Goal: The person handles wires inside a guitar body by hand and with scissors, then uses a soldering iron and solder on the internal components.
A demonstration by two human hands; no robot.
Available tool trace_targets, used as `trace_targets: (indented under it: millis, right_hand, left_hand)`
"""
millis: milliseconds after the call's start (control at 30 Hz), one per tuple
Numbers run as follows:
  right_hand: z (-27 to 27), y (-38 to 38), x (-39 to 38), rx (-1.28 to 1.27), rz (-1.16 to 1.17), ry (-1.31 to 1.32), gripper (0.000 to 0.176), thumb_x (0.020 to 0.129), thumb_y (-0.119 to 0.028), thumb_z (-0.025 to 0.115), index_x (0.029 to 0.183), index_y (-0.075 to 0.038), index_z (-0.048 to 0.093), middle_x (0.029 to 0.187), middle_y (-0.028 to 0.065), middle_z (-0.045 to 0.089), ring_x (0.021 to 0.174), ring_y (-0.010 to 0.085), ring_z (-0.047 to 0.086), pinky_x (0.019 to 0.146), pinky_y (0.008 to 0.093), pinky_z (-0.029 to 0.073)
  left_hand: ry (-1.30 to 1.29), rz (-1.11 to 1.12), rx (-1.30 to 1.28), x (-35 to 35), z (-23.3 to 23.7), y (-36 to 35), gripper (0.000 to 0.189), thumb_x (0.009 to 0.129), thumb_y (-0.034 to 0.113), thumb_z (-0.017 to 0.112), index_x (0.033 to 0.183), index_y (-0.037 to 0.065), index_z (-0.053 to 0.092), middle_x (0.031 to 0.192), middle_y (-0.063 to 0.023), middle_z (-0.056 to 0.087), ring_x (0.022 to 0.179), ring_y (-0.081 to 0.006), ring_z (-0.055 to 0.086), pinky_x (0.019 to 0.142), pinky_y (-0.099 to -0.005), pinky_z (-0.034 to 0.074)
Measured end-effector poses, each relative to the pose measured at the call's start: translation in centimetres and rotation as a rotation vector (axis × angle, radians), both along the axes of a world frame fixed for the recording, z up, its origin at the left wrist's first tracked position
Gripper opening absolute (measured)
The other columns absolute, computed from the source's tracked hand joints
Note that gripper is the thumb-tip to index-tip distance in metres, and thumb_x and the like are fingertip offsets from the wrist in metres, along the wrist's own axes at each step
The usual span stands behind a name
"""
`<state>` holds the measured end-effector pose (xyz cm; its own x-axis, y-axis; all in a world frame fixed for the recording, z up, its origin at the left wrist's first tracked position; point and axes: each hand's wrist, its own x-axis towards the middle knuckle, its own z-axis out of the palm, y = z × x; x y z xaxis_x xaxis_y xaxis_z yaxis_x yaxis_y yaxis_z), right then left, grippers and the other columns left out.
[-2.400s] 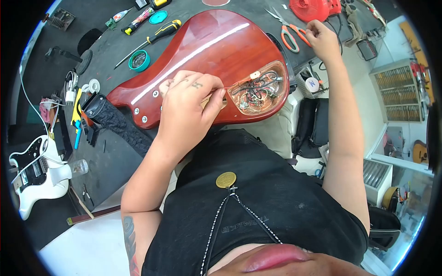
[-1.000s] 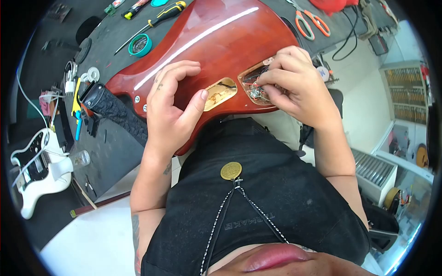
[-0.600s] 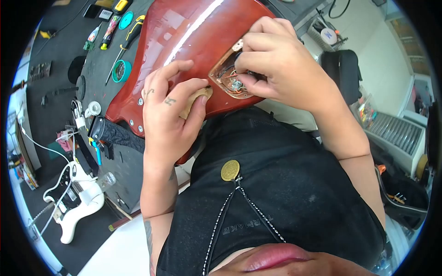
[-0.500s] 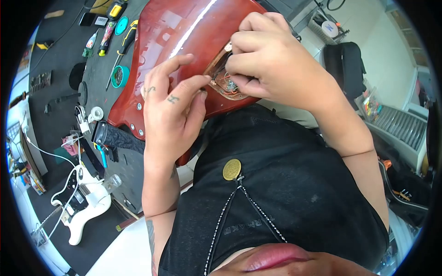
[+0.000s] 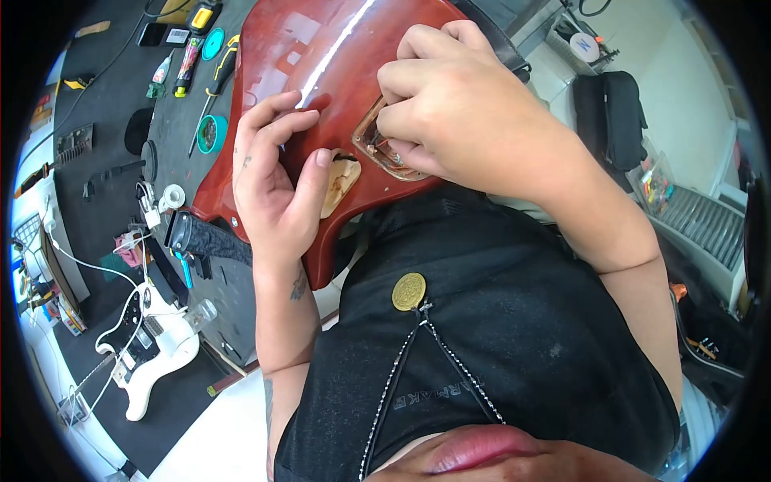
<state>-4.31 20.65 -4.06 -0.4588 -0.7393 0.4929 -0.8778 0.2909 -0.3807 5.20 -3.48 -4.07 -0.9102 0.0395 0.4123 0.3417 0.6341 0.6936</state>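
Note:
A glossy red guitar body [image 5: 277, 36] lies in front of me. My right hand [image 5: 450, 100] is over its edged control cavity [image 5: 388, 161], fingers closed and reaching inside; whatever they pinch is hidden. Bits of wire show inside the cavity beside the fingertips. My left hand [image 5: 281, 173] is over the body to the left, fingers loosely curled and apart, with nothing in them. Next to its thumb is a second, pale wooden opening [image 5: 340, 189] in the body.
On the dark bench left of the guitar are a yellow-black screwdriver [image 5: 223, 71], a teal dish [image 5: 210, 134] of small parts and a white tape roll [image 5: 172, 198]. A white guitar [image 5: 165, 361] lies at lower left. A black case [image 5: 618, 120] is at right.
My left hand has drawn back leftward from the cavity, its thumb and fingers spreading, which uncovers the pale opening. My right hand has shifted slightly left, still at the cavity.

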Motion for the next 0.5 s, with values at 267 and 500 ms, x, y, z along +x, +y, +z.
trace_targets:
  millis: [267, 500]
  right_hand:
    - [0.05, -0.25, 0.12, -0.007, 0.003, -0.007, 0.012, 0.076, -0.017, 0.087, 0.080, -0.012, 0.078, 0.091, -0.0021, 0.066, 0.105, 0.0222, 0.061, 0.102, 0.0475, 0.042]
    - [-0.62, -0.43, 0.21, 0.034, 0.010, -0.020, 0.011, 0.080, -0.019, 0.087, 0.087, -0.013, 0.080, 0.092, -0.0031, 0.067, 0.109, 0.0225, 0.061, 0.104, 0.0487, 0.041]
  left_hand:
    - [0.013, -0.010, 0.008, 0.12, -0.01, -0.16, 0.032, 0.086, -0.002, 0.078, 0.118, -0.003, 0.075, 0.136, -0.0173, 0.064, 0.127, -0.0287, 0.063, 0.110, -0.0403, 0.049]
    - [0.020, 0.018, -0.045, 0.23, 0.03, -0.12, 0.032, 0.085, -0.001, 0.079, 0.117, -0.001, 0.076, 0.133, -0.0166, 0.067, 0.124, -0.0303, 0.065, 0.108, -0.0405, 0.050]
